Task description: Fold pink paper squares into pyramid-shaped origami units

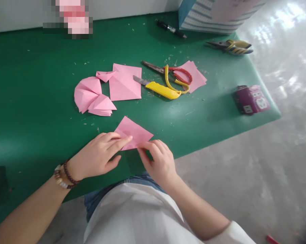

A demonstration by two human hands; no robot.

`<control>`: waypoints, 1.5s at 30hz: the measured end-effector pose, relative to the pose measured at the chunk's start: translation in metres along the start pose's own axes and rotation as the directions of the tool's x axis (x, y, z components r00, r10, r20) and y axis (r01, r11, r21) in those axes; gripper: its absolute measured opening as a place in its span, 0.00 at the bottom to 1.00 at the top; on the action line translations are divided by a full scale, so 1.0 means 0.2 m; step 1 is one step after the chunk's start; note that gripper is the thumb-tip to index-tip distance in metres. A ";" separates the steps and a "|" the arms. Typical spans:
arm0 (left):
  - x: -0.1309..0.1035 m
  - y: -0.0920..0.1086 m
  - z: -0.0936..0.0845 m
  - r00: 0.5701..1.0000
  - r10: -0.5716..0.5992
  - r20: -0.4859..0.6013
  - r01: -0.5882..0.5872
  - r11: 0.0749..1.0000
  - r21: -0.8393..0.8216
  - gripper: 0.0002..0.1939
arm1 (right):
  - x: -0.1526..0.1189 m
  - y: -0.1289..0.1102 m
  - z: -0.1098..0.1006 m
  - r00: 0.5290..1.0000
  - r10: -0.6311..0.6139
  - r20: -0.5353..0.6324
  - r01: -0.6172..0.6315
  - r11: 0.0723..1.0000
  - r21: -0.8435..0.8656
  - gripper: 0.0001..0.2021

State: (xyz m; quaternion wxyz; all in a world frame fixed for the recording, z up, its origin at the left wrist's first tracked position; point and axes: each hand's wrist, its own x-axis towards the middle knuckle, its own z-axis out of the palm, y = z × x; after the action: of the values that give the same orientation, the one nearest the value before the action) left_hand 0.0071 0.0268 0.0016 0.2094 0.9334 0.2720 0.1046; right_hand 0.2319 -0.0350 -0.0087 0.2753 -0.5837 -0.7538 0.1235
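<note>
A sheet of pink paper [135, 134] lies on the green table near its front edge, one corner pointing away from me. My left hand [101, 152] rests on the paper's left part, fingers stretched out and the index fingertip pressing on its surface. At the paper's near right edge, my right hand [159, 157] pinches it between thumb and index finger. Beyond them lie folded pink paper pieces [88, 93] and a square pink sheet [125, 83]. A yellow-handled utility knife [160, 89] has its blade tip over that square.
Red-and-yellow-handled scissors [179, 74] lie partly on more pink sheets [196, 78]. A black pen [170, 28], pliers [231, 46] and a small purple box [253, 99] are farther right. A striped paper bag [211, 17] stands at the back. The green table [41, 74] ends at the right.
</note>
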 end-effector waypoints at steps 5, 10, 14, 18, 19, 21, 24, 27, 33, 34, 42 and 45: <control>-0.01 0.00 0.00 0.999 -0.041 0.013 0.042 0.998 -0.055 0.29 | 0.04 -0.02 0.06 0.998 -0.021 0.066 0.031 0.988 -0.152 0.07; 0.00 0.00 0.01 0.999 -0.041 -0.006 0.040 0.998 -0.039 0.29 | 0.03 -0.05 0.08 0.996 -0.031 0.082 0.043 0.988 -0.149 0.08; 0.00 0.01 0.00 0.999 -0.040 -0.012 0.039 0.999 -0.034 0.28 | 0.03 -0.08 0.11 0.995 -0.068 0.074 0.080 0.982 -0.169 0.09; -0.01 0.01 0.00 0.999 -0.039 -0.019 0.039 0.999 -0.030 0.27 | 0.04 -0.11 0.15 0.994 -0.091 0.060 0.100 0.983 -0.155 0.11; -0.01 0.00 0.01 0.999 -0.037 -0.024 0.036 0.999 -0.026 0.27 | 0.04 -0.12 0.16 0.993 -0.101 0.055 0.108 0.983 -0.146 0.11; -0.01 0.00 0.02 0.999 -0.033 -0.042 0.033 0.999 -0.016 0.25 | 0.03 -0.14 0.17 0.991 -0.125 0.050 0.130 0.984 -0.124 0.11; 0.00 0.00 0.04 0.995 -0.029 -0.092 0.029 1.000 0.003 0.21 | 0.01 -0.14 0.15 0.989 -0.142 0.046 0.144 0.989 -0.035 0.10; 0.01 0.00 0.06 0.986 -0.036 -0.160 0.042 0.999 0.032 0.17 | 0.00 -0.11 0.10 0.997 -0.052 -0.061 0.052 0.999 -0.004 0.03; 0.02 0.02 0.07 0.976 -0.031 -0.217 0.048 0.996 0.072 0.13 | 0.02 -0.04 0.06 0.994 -0.037 -0.107 0.020 0.987 -0.160 0.08; 0.02 0.02 0.07 0.976 -0.035 -0.217 0.051 0.996 0.071 0.13 | 0.03 -0.04 0.07 0.996 -0.042 -0.073 0.031 0.988 -0.152 0.08; 0.02 0.02 0.08 0.982 -0.030 -0.189 0.041 0.998 0.054 0.13 | 0.03 -0.07 0.10 1.000 -0.012 0.004 0.013 0.989 -0.149 0.11; 0.02 0.02 0.08 0.987 -0.015 -0.160 0.026 0.998 0.064 0.12 | 0.02 -0.05 0.09 0.999 0.035 0.000 -0.035 0.986 -0.160 0.09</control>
State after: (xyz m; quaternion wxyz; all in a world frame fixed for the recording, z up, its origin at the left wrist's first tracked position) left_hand 0.0164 0.0202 -0.0097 0.1570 0.9256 0.3009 0.1677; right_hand 0.2137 -0.0309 -0.0175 0.2242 -0.6168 -0.7514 0.0681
